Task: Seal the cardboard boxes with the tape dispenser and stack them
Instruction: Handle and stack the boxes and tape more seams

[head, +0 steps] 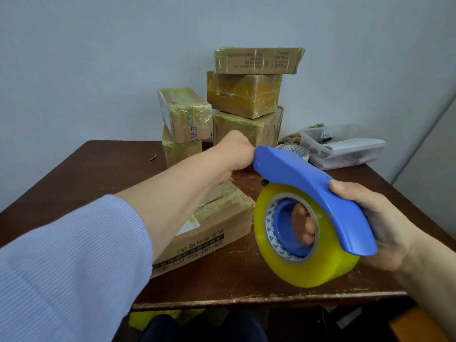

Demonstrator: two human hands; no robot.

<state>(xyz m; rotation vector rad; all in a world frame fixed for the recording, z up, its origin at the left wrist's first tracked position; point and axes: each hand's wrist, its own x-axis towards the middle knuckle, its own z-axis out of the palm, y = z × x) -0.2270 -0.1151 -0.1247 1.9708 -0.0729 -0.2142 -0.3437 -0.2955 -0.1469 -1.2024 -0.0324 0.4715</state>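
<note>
A dark wooden table point(86, 169) stands against a pale wall and carries everything. Nearest on it lies a flat cardboard box point(212, 225), its printed side facing the camera and yellowish tape across its top; the person's left forearm, in a light blue sleeve point(61, 255), crosses over its near left part. At the back of the table stands a tall stack of three taped boxes point(246, 95), the top one set slightly askew, and just to its left a short stack of two boxes point(182, 129), the upper one turned at an angle. The tape dispenser point(315, 191), blue with a fat roll of yellowish clear tape point(318, 265), is held in the air over the table's near right part, just right of the flat box. The right hand point(385, 225) grasps its handle, thumb on top and fingers point(308, 228) showing through the roll's hollow core. The left hand point(234, 154) is at the dispenser's front tip, above the far end of the flat box; its fingers are hidden behind the blue nose, so I cannot tell whether it grips anything. At the back right sits a clear plastic container point(345, 149) with a lid, a spare tape roll point(294, 150) just beside it. A small scrap point(153, 157) lies on the table's left.
</note>
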